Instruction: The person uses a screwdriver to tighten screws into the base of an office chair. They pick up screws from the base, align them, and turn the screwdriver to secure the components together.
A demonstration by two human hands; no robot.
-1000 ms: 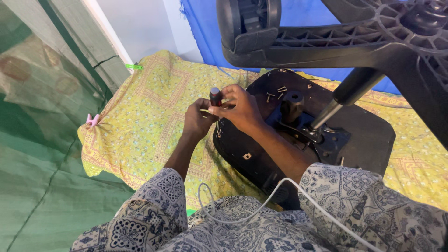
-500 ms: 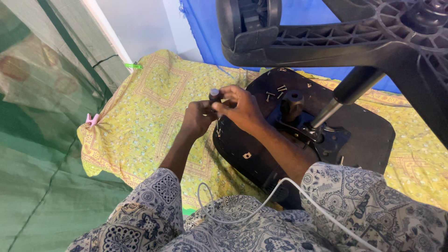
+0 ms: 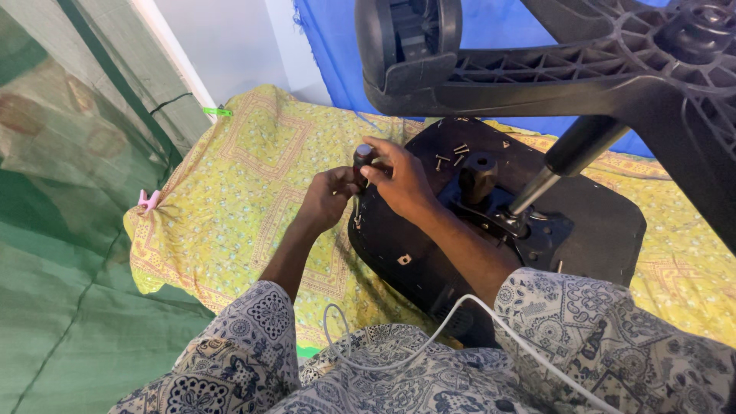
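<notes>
An upturned office chair lies on a yellow patterned cloth (image 3: 230, 184), its black seat underside (image 3: 429, 245) facing up and its star base (image 3: 567, 69) with a caster wheel (image 3: 406, 38) looming close to the head camera. Both hands meet at the left edge of the seat. The right hand (image 3: 402, 180) is curled round a screwdriver (image 3: 362, 157) with a dark handle, its fingers wrapped over the top of the handle and the shaft pointing down toward the seat's rim. The left hand (image 3: 326, 201) is closed narrowly just beside it, fingertips pinched at the shaft low down — whether a screw sits between them cannot be told, since the fingers hide the tip. The two hands touch or nearly touch each other. Farther in on the seat underside, a few loose screws (image 3: 452, 153) lie scattered near the black tilt mechanism (image 3: 491, 192), from which the silver gas cylinder (image 3: 552, 172) rises at a slant to the base. A white cable (image 3: 460, 314) runs across the person's patterned sleeves and lap. At the cloth's left edge sits a small pink clip (image 3: 148, 201) — beside it hangs green netting (image 3: 61, 230), and a blue sheet (image 3: 330, 54) hangs behind the chair.
</notes>
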